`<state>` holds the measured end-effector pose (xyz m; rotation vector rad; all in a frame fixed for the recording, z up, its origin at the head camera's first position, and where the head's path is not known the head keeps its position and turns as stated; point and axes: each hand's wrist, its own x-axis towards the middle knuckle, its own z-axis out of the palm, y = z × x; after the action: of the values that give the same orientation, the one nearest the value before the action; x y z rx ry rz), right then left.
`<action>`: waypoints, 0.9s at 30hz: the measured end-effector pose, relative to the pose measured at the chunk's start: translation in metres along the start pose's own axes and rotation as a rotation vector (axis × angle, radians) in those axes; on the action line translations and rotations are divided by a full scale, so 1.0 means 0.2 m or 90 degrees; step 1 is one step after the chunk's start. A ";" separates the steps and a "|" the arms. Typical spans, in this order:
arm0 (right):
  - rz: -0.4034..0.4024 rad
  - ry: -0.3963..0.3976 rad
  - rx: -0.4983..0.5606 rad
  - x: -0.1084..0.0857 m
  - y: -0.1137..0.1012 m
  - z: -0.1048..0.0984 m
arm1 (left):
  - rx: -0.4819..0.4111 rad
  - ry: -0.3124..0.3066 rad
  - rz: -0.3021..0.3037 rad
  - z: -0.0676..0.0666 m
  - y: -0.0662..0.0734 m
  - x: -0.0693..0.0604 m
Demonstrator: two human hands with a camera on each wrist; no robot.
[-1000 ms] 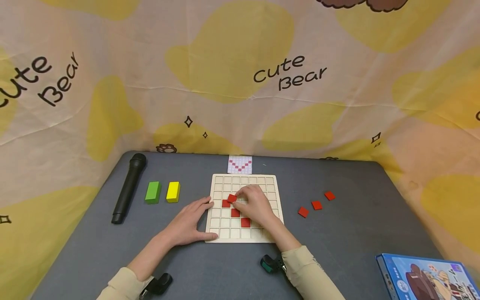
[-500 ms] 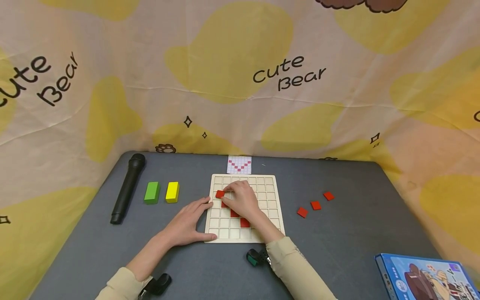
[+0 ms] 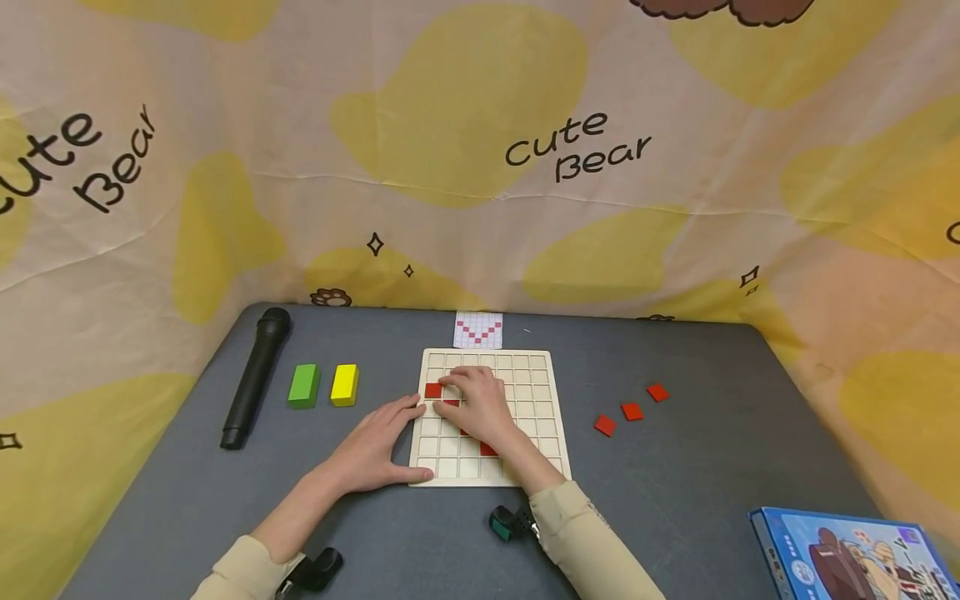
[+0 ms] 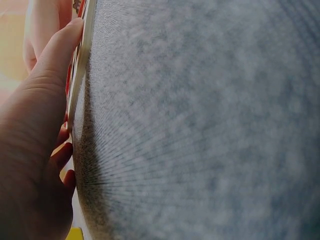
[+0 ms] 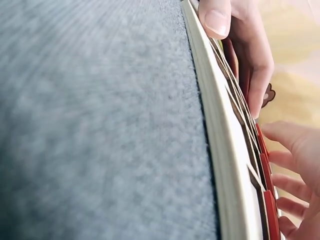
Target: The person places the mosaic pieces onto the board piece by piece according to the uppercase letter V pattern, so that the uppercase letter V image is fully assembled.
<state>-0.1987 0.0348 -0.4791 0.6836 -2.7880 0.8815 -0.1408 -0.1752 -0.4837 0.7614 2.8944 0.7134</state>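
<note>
Red tile (image 3: 432,390) lies square on the board (image 3: 542,406), beside my right hand (image 3: 480,406).
Skewed a moment ago, it now looks fourth in the diagonal; right fingers parted, gripping nothing; left hand (image 3: 381,443) spread along the board's edge.

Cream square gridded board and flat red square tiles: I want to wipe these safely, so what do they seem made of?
The cream square gridded board looks like matte, bare wood, with fine lengthwise lines along its edge. The flat red square tiles could be painted wood or plastic; their even, matte colour leaves that open.
</note>
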 end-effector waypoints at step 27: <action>0.091 0.083 0.082 -0.40 0.31 -0.37 | -0.008 0.004 -0.003 0.01 0.00 -0.01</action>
<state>-0.1572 0.1519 -0.4710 0.4308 -2.7076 1.0986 -0.1396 -0.1753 -0.4858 0.7519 2.8935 0.7351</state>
